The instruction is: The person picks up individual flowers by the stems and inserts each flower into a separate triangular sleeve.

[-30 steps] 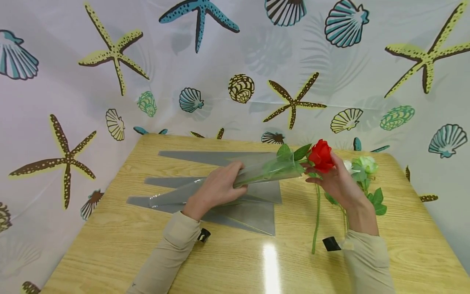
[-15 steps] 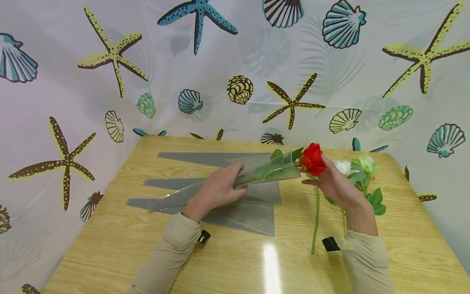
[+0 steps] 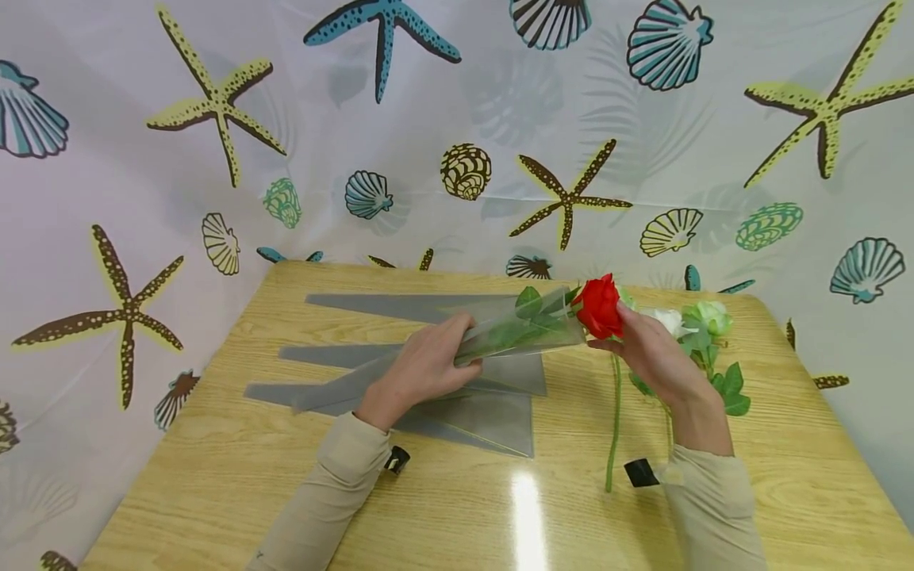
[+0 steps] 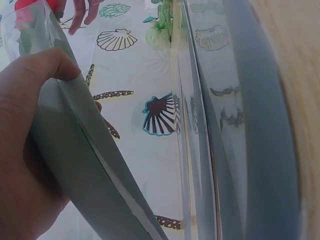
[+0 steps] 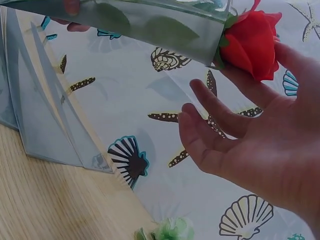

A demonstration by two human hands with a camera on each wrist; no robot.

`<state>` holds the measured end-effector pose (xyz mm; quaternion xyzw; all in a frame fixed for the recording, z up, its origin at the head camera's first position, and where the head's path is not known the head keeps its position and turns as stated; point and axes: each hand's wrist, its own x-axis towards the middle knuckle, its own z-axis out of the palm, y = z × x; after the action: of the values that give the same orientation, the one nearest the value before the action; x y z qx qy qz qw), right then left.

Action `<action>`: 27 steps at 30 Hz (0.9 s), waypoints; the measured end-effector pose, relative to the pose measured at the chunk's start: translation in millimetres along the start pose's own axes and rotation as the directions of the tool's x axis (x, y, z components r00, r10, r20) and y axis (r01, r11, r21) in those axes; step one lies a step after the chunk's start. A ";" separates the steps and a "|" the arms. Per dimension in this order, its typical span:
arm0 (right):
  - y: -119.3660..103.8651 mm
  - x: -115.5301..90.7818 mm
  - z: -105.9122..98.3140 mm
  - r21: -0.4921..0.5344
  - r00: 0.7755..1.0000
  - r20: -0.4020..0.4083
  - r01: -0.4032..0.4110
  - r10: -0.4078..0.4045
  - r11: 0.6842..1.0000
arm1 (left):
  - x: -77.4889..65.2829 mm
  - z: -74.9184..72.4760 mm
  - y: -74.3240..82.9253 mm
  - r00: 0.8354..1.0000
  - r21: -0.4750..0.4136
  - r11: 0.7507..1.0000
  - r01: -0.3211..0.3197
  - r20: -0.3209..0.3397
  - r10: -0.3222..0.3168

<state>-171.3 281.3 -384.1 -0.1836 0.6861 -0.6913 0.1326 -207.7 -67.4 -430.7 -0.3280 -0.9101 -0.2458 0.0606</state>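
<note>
My left hand (image 3: 424,365) grips a clear plastic flower sleeve (image 3: 517,337) around its middle, holding it above the table. Inside the sleeve lie the green leaves (image 3: 528,303) and stem of a red rose (image 3: 598,307). The bloom sits just outside the wide mouth, at the rim. My right hand (image 3: 660,361) holds the bloom between thumb and index finger. In the right wrist view, the other fingers (image 5: 220,117) stay off the red rose (image 5: 252,45). The left wrist view shows the left thumb (image 4: 42,65) pressed over the sleeve (image 4: 75,130).
Several flat plastic sleeves (image 3: 493,420) lie on the wooden table (image 3: 457,507), under and beyond the left arm. At the right are a white rose (image 3: 667,319), a pale green rose (image 3: 712,319) and a loose green stem (image 3: 614,436). A shell-patterned cloth (image 3: 414,143) hangs behind.
The red rose has slid leftward, deeper into the sleeve, and its leaves have gone further inside. My right hand has moved left with the bloom. The left hand has stayed in place.
</note>
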 end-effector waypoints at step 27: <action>-15.2 -13.4 3.7 -0.385 0.981 -0.095 -0.194 0.170 0.902 | 0.7 3.2 3.7 1.000 -0.010 1.000 -0.011 0.029 0.011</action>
<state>-156.6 284.2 -369.9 -0.1210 0.8284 -0.5296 0.1365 -205.7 -63.0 -431.8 -0.3368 -0.9078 -0.2453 0.0472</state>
